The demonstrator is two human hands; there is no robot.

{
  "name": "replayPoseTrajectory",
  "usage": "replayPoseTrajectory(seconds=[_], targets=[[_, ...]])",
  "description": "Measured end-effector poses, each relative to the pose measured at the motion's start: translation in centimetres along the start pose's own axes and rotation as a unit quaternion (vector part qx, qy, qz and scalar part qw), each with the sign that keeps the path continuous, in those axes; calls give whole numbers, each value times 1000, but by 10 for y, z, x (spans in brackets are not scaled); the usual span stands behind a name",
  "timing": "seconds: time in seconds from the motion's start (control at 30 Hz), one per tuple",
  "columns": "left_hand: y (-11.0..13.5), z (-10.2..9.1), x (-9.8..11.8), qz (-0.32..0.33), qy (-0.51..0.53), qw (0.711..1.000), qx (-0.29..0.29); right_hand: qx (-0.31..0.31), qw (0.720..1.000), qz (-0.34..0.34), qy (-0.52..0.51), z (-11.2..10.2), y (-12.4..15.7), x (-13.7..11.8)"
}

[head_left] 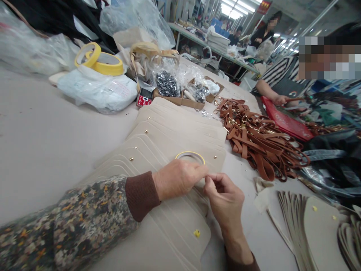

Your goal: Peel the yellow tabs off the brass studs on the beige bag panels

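Note:
A thin roll of yellow tape (pixel 203 159) shows its upper rim just beyond my left hand (pixel 179 178). My left fingers are curled closed at the roll's near side, which they hide. The fingertips of my right hand (pixel 224 195) are pinched together and meet my left fingertips; what lies between them is too small to make out. Beneath both hands, overlapping beige panels (pixel 169 130) fan out across the table, several with small gold-coloured studs. A bit of yellow tape (pixel 196 233) sticks to a panel near the front.
Brown straps with gold clasps (pixel 254 139) lie heaped at right. More beige pieces (pixel 318 226) stand at lower right. Yellow tape rolls (pixel 108 64) rest on a plastic-wrapped packet (pixel 98 90), beside boxes of small hardware (pixel 180 99). A co-worker (pixel 284 75) handles a strap across the table.

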State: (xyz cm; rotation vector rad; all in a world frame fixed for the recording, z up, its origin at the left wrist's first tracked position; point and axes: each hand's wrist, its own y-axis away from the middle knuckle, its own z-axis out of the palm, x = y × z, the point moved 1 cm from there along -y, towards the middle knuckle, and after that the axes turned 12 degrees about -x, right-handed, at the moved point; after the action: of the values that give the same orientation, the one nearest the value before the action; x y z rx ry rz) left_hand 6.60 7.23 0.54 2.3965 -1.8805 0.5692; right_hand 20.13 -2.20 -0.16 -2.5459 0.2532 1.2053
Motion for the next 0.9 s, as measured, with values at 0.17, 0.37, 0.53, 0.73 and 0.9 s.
replayPoseTrajectory(seconds=[0.17,0.37,0.53,0.73,0.9], targets=[[0,0,8,20,-33,998,50,5,956,166,-243,-10,-10,22],[0,10,6,-52,-88,992,-76,-53,963,206,-166,-17,-12,40],[-1,8,7,-71,-77,986,-129,-74,988,137,-11,-10,-11,35],[0,9,6,-73,-67,986,-137,-52,983,47,168,-3,-18,27],[1,11,6,-70,-70,988,-118,-22,974,96,205,-6,-16,31]])
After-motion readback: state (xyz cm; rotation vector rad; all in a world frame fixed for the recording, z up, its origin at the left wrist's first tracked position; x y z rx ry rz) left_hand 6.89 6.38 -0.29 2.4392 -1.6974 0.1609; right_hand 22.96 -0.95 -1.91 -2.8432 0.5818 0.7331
